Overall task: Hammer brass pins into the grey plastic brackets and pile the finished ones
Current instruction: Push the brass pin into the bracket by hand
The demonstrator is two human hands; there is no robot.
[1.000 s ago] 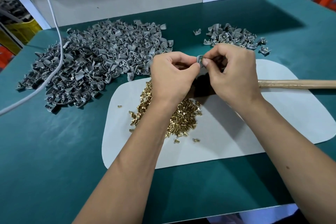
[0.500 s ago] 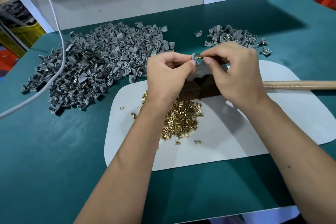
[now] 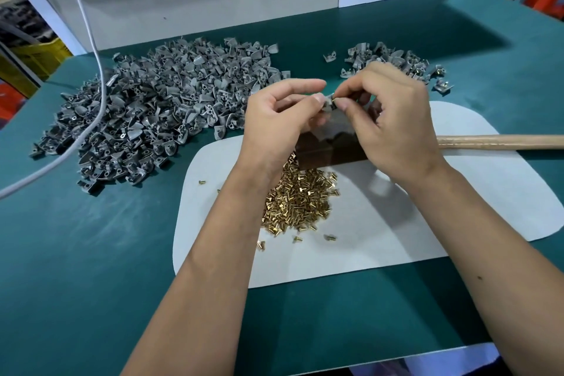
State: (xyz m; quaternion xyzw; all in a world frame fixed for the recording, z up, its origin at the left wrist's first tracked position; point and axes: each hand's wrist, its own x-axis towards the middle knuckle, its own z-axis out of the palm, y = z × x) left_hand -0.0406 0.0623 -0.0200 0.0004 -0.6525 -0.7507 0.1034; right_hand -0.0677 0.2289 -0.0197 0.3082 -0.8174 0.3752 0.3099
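My left hand pinches a small grey bracket above the white mat. Against that bracket, my right hand pinches a brass pin between thumb and forefinger. A heap of loose brass pins lies on the mat below my hands. To the far left spreads a large pile of grey brackets. A smaller pile of brackets sits at the far right, some showing brass. A dark block stands on the mat under my hands.
A wooden handle lies across the mat's right side, its head hidden behind my right hand. A white cable hangs over the large pile. The green table ends at a white wall behind; crates stand at the left and right.
Both hands stayed together over the block, shifting slightly. The pin in my right fingers now sits against the bracket held by my left hand.
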